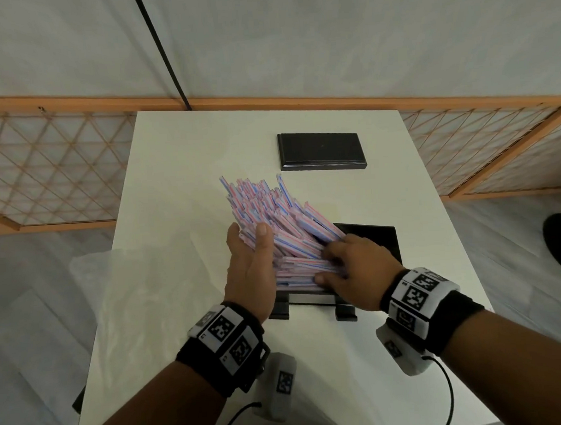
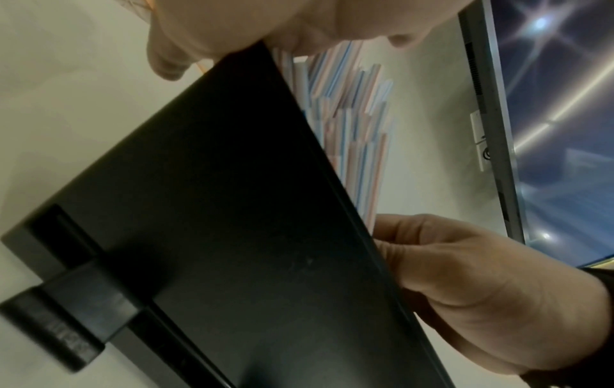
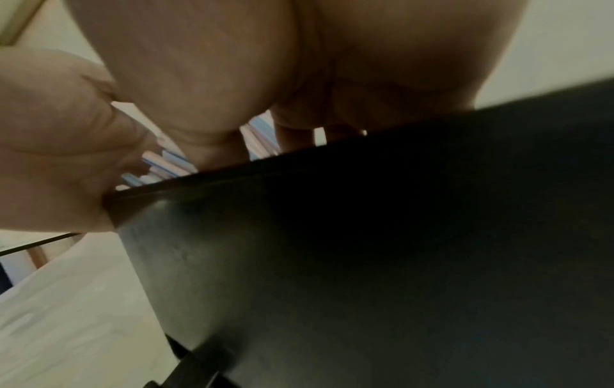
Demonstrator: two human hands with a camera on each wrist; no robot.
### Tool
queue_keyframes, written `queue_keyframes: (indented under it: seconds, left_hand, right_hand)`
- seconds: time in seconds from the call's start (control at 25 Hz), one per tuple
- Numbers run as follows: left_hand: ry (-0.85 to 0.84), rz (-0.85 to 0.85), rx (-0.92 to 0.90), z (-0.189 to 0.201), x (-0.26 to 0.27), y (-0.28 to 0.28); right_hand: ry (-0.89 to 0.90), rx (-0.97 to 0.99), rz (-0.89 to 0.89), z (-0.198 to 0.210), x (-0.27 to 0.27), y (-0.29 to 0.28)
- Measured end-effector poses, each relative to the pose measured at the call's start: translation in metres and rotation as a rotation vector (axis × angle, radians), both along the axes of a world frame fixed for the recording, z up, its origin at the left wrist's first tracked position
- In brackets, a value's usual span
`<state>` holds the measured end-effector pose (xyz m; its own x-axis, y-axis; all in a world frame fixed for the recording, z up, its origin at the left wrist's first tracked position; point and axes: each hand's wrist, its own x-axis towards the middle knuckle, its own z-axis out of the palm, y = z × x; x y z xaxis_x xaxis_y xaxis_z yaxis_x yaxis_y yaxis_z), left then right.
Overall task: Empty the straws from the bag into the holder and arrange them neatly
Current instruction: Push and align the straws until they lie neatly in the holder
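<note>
White worktop (image 1: 171, 173) carries a black holder (image 1: 372, 239) of straws (image 1: 272, 212); these are pressed by the left hand (image 1: 250, 273), fingers straight, and gripped by the curled right hand (image 1: 351, 267).

Head view's evenly lit and soft, edges bent by the wide lens. Both wrist views are blurry and dim, with starburst glare far right on the left one.
</note>
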<state>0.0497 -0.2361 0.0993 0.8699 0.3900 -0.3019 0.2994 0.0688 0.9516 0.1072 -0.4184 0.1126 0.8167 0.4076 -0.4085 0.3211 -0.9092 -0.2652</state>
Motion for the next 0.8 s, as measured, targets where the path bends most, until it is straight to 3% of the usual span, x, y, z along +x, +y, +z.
queue_keyframes:
  seconds: [0.2,0.44,0.6,0.8]
  left_hand:
    - [-0.009,0.022,0.057,0.003,0.001,-0.004]
    - [-0.016,0.026,0.121,0.007,0.003,-0.006]
    - [-0.003,0.054,0.095,0.006,0.003,-0.003]
    - [-0.005,0.11,0.04,0.002,0.009,-0.004]
  right_hand:
    - [-0.044,0.027,0.022,-0.008,-0.008,0.013]
    - [-0.074,0.361,0.016,0.009,-0.004,0.015]
    - [-0.012,0.293,-0.061,0.015,-0.002,-0.013]
    - [0.066,0.257,0.159,0.002,-0.01,-0.014]
